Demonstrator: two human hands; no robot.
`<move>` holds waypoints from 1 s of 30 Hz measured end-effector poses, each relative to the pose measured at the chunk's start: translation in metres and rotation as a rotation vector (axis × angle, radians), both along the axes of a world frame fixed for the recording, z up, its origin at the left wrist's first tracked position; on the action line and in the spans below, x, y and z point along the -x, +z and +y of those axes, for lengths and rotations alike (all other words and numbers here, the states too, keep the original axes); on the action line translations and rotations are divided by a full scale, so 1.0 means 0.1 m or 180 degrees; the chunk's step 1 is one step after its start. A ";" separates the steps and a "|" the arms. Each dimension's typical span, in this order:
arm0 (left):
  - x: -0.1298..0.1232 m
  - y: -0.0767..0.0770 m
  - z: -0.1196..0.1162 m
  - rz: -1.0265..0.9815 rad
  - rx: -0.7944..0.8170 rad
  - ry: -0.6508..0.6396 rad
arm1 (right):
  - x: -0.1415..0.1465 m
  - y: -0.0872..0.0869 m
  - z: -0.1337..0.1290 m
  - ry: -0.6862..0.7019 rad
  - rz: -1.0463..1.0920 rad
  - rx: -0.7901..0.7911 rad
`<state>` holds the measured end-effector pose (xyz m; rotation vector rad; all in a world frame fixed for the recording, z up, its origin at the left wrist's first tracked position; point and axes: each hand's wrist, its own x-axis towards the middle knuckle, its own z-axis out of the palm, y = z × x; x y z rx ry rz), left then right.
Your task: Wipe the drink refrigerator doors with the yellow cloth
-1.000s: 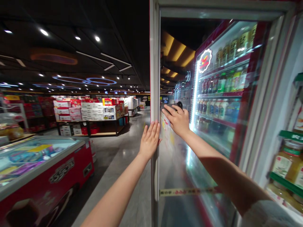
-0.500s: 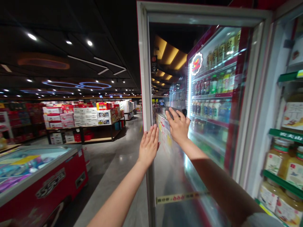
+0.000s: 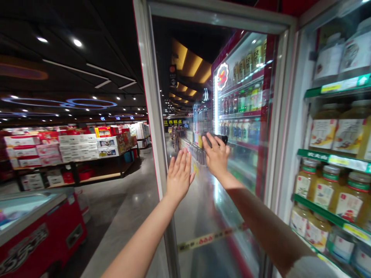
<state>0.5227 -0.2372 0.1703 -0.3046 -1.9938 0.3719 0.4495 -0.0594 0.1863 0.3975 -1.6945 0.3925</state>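
Note:
A glass refrigerator door (image 3: 278, 116) in a grey frame stands swung open in front of me. My left hand (image 3: 178, 175) is flat, fingers stretched out, over the lower left part of the glass near the frame's edge. Higher and to the right, my right hand (image 3: 216, 156) curls its fingers over a small dark object (image 3: 223, 139). Part of that object pokes out beside the knuckles, and its kind cannot be made out. Bottled drinks (image 3: 323, 193) line the refrigerator shelves at right.
A red chest freezer (image 3: 58, 239) stands at lower left. Beyond it, stacked gift boxes (image 3: 78, 144) sit on a low display table. Grey floor (image 3: 127, 216) runs between them and the door. Through the glass, another lit drinks cooler (image 3: 240, 104) shows.
The view has turned right, so the door frame, freezer and boxes sit further left and more shelves show. My left hand now lies over the glass, away from the frame's edge.

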 end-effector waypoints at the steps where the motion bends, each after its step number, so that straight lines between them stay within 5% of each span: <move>1: 0.02 0.01 0.09 -0.0063 0.0044 -0.0045 | -0.01 -0.07 0.03 0.0040 -0.0013 -0.0246; 5: 0.07 0.04 0.39 -0.0320 0.0174 -0.0161 | 0.07 -0.34 0.43 0.0092 -0.0112 -0.0649; 11: 0.13 0.04 0.73 -0.0569 0.0167 -0.0171 | 0.29 -0.15 0.71 -0.0207 -0.0123 0.0710; 17: 0.31 -0.07 1.04 -0.0553 -0.0039 -0.0068 | 0.26 -0.53 0.89 0.0004 -0.0181 -0.0331; 19: 0.37 -0.10 1.06 -0.0535 -0.0097 -0.0032 | 0.32 -0.60 1.07 -0.0031 -0.0192 -0.0201; 24: 0.39 -0.08 1.06 -0.0633 -0.0105 0.0083 | 0.45 -0.30 1.11 -0.0221 -0.0090 0.0872; 27: 0.39 -0.04 1.05 -0.0625 -0.0095 0.0106 | 0.41 -0.33 0.98 -0.0197 -0.0093 0.0458; 30: 0.43 -0.03 1.03 -0.0538 -0.0114 0.0082 | 0.41 -0.62 1.07 -0.0073 -0.0139 -0.0195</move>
